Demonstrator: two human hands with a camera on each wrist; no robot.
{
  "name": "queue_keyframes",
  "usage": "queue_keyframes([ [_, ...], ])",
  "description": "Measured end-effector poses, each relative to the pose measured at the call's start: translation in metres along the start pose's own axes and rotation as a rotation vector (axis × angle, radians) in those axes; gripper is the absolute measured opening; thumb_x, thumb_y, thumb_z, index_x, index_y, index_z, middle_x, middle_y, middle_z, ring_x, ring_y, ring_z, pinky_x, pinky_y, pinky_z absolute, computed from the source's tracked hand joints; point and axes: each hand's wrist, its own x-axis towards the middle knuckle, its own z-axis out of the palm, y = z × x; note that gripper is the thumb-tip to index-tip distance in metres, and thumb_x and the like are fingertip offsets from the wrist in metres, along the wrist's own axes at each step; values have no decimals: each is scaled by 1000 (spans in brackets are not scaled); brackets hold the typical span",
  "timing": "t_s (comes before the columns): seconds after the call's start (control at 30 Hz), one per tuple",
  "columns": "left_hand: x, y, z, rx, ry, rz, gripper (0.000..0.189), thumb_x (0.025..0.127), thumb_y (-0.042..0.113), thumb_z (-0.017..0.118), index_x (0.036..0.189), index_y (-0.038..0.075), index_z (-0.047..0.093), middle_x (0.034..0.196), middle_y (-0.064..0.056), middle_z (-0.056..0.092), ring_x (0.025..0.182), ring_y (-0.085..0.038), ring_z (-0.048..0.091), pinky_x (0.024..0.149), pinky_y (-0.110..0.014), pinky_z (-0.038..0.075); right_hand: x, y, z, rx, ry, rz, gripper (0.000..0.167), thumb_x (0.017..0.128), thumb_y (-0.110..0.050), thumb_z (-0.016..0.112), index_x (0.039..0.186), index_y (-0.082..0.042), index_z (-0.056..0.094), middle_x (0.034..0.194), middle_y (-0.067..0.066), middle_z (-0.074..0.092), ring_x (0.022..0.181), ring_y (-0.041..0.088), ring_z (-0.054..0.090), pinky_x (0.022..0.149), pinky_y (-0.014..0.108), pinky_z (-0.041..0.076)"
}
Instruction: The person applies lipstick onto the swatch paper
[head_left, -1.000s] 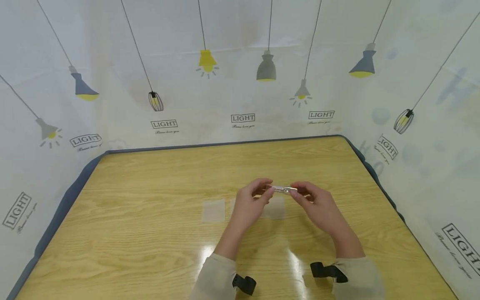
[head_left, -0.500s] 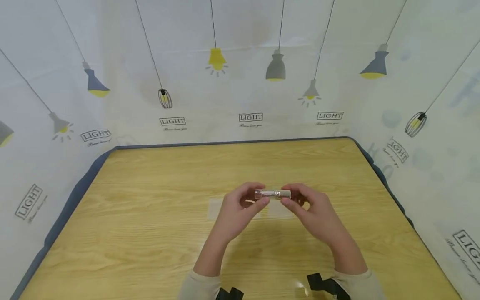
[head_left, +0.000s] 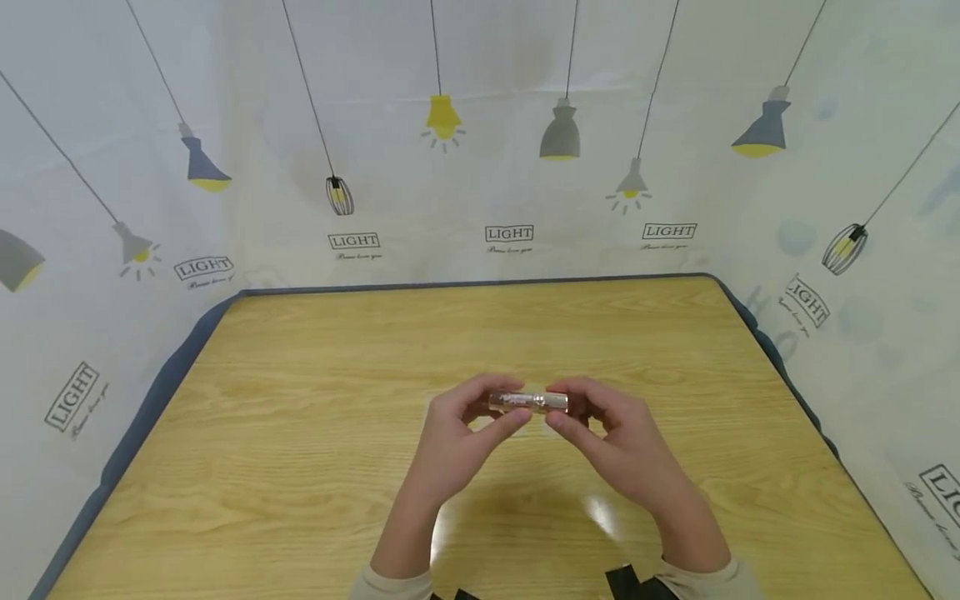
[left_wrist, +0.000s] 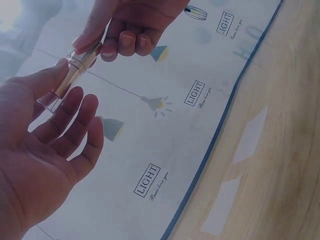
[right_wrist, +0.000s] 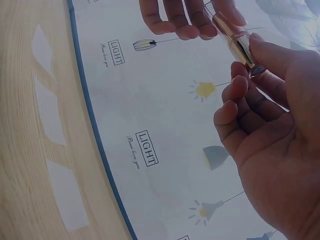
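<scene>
A lipstick (head_left: 528,402) with a clear cap and a shiny gold base is held level above the table, between both hands. My left hand (head_left: 450,442) pinches its clear-capped end between thumb and fingers. At the gold end, the thumb and fingers of my right hand (head_left: 622,442) grip the base. In the left wrist view the gold tube (left_wrist: 75,72) shows inside the clear cap, with the left hand's other fingers loosely bent. The right wrist view shows a dark round label on the end of the lipstick (right_wrist: 235,42). The cap is on the tube.
The wood-grain table (head_left: 337,350) has a blue edge and stands against a white sheet printed with lamps (head_left: 510,192). Several pale rectangular patches lie on the tabletop, such as one patch (right_wrist: 67,195) in the right wrist view; the hands mostly hide them in the head view.
Both hands have moved left and slightly nearer with the lipstick, and more of its length now shows. The head view has turned a little to the left.
</scene>
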Motion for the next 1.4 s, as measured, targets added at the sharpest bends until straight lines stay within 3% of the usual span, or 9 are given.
queue_keyframes([
  [0.6,-3,-3,-5,-23,-3,-37,27,94,13,82,120,8,77,113,-12,79,97,-10,75,95,-33,60,-3,5,4,34,-4,27,26,99,0,71,123,-10,72,102,6,77,85,5,68,66,25,57],
  [1.27,-6,-9,-17,12,4,-76,27,94,14,83,120,10,79,113,-10,80,93,-9,72,91,-33,59,-1,8,8,15,4,67,23,97,-3,75,118,-13,75,92,-1,73,76,7,60,60,25,50],
  [1.4,-8,-10,-26,25,53,-112,27,96,18,81,122,13,78,112,-11,79,96,-9,72,91,-31,61,-3,9,3,38,58,127,22,98,-4,74,120,-9,76,97,-3,77,82,3,66,67,23,57],
])
